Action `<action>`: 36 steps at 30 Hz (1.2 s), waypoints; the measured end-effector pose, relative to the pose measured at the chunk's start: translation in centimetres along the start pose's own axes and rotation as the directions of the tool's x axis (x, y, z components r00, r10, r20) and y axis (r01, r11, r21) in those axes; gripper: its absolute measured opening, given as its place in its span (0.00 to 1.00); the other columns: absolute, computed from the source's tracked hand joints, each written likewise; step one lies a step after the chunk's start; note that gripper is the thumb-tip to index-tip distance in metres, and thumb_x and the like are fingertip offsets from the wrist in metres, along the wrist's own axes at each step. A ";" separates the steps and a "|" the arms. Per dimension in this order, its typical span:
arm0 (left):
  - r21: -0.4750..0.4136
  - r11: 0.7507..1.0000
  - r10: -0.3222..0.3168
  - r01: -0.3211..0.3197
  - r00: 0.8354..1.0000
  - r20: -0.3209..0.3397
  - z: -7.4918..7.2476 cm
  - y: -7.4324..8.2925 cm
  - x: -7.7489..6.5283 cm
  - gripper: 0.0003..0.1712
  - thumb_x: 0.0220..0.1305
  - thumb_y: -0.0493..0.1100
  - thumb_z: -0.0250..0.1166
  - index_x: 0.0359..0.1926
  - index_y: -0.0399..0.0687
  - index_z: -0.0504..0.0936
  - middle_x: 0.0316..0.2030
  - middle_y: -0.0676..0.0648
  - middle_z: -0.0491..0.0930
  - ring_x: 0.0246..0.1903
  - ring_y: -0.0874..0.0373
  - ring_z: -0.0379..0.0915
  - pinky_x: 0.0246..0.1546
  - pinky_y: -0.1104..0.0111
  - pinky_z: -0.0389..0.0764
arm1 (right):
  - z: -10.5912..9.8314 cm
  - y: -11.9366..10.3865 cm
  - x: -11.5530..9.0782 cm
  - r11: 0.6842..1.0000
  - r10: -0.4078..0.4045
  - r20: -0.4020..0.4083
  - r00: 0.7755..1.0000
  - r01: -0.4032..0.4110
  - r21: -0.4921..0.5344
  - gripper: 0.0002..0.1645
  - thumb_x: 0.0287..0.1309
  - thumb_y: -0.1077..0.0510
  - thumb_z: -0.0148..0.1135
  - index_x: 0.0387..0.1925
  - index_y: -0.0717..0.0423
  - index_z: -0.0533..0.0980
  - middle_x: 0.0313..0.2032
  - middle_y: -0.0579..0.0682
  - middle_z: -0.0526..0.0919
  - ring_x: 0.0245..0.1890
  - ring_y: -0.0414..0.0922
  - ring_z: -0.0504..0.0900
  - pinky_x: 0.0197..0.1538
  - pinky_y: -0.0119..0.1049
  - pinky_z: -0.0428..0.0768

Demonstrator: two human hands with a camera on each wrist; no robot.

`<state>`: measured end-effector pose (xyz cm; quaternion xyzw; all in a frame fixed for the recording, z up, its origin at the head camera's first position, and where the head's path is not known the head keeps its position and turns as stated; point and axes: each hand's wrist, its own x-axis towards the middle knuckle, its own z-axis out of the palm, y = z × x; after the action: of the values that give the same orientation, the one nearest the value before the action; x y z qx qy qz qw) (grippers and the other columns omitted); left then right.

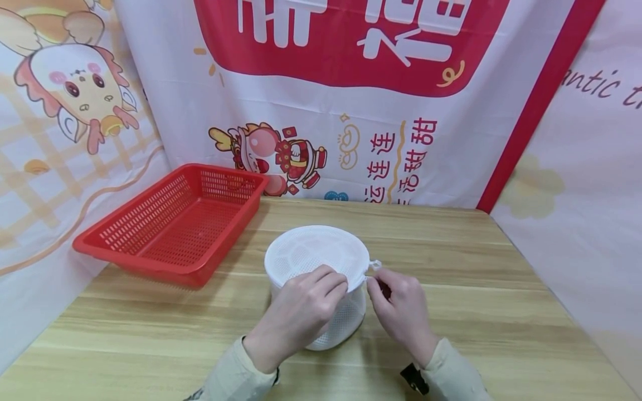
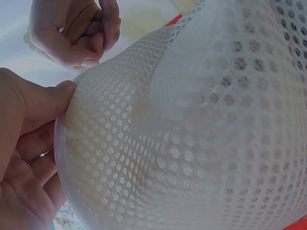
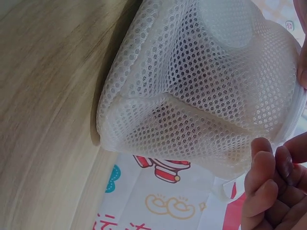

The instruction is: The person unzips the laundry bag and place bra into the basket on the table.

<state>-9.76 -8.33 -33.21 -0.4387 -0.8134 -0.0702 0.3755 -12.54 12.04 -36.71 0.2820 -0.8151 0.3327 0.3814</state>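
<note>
A white, drum-shaped mesh laundry bag (image 1: 353,314) stands upright on the table, its round mesh lid (image 1: 313,245) lying across the top. My left hand (image 1: 303,306) pinches the near rim, thumb against the outer edge in the left wrist view. At the rim's right side, the curled fingers of my right hand (image 1: 401,303) pinch a small white piece that looks like the zipper pull, mostly hidden by the fingertips. Just beyond them a white hanging loop (image 1: 375,264) sticks out; the right wrist view shows this loop (image 3: 231,191) beside the fingers.
A red perforated plastic basket (image 1: 220,245) sits on the left of the wooden table (image 1: 476,334). Behind the table hangs a printed cloth (image 1: 311,106), with further printed cloths along the left and right sides.
</note>
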 end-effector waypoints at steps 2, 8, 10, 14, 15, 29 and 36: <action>0.004 1.000 0.002 -0.002 1.000 0.000 0.1 0.0 0.0 0.10 0.52 0.29 0.68 0.38 0.39 0.85 0.36 0.49 0.81 0.40 0.58 0.77 0.35 0.66 0.82 | 0.0 -0.1 0.0 1.000 0.004 0.006 1.000 -0.004 -0.005 0.16 0.54 0.65 0.60 0.16 0.45 0.71 0.14 0.34 0.63 0.13 0.29 0.60 0.16 0.23 0.57; -0.031 0.999 -0.020 0.020 1.000 0.014 0.1 -0.1 0.0 0.07 0.55 0.32 0.68 0.37 0.42 0.85 0.36 0.50 0.81 0.40 0.58 0.77 0.36 0.67 0.81 | -0.3 -0.2 0.2 0.998 0.053 0.062 0.997 -0.052 -0.022 0.19 0.52 0.66 0.59 0.14 0.43 0.67 0.13 0.33 0.61 0.13 0.28 0.58 0.14 0.24 0.56; -0.058 0.998 -0.037 0.038 0.999 0.016 0.0 -0.1 0.1 0.05 0.56 0.34 0.69 0.36 0.43 0.85 0.36 0.51 0.81 0.40 0.58 0.76 0.37 0.67 0.81 | -0.5 -0.4 0.3 0.997 0.069 0.084 0.994 -0.066 -0.040 0.20 0.51 0.67 0.58 0.14 0.43 0.66 0.13 0.33 0.61 0.12 0.29 0.58 0.14 0.25 0.56; -0.098 0.992 -0.079 0.081 0.997 0.018 -0.1 -0.5 -0.1 0.07 0.60 0.40 0.69 0.39 0.43 0.85 0.39 0.50 0.82 0.43 0.55 0.76 0.41 0.64 0.80 | -0.9 -0.5 0.5 0.995 0.083 0.125 0.989 -0.075 -0.073 0.19 0.50 0.66 0.58 0.14 0.42 0.67 0.13 0.32 0.63 0.13 0.29 0.60 0.15 0.26 0.59; -0.105 0.990 -0.089 0.091 0.996 0.023 -0.2 -0.6 -0.2 0.09 0.60 0.42 0.69 0.40 0.43 0.85 0.41 0.49 0.82 0.44 0.55 0.76 0.44 0.63 0.80 | -1.0 -0.5 0.6 0.995 0.080 0.133 0.988 -0.070 -0.078 0.18 0.51 0.66 0.58 0.14 0.42 0.68 0.13 0.32 0.63 0.13 0.29 0.61 0.15 0.26 0.60; -0.041 0.939 -0.330 0.343 0.925 0.188 -1.3 -3.2 -2.8 0.55 0.61 0.72 0.58 0.72 0.34 0.58 0.70 0.37 0.57 0.69 0.44 0.52 0.68 0.53 0.54 | -1.5 0.3 1.2 0.992 -0.021 0.137 0.990 0.038 -0.123 0.18 0.58 0.47 0.64 0.37 0.59 0.77 0.38 0.52 0.80 0.40 0.50 0.79 0.41 0.46 0.78; -0.087 0.720 -0.636 0.688 0.705 0.314 -1.3 -3.7 -4.8 0.73 0.50 0.83 0.54 0.76 0.47 0.26 0.76 0.46 0.25 0.74 0.45 0.27 0.68 0.46 0.49 | -1.4 0.4 2.4 0.983 -0.151 0.276 0.949 0.172 -0.056 0.42 0.65 0.34 0.51 0.66 0.63 0.65 0.70 0.62 0.58 0.69 0.56 0.57 0.67 0.55 0.56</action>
<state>-10.29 -14.29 -34.76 -0.1560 -0.9475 -0.2228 0.1683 -13.58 12.84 -34.22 0.3752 -0.8463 0.2260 0.3032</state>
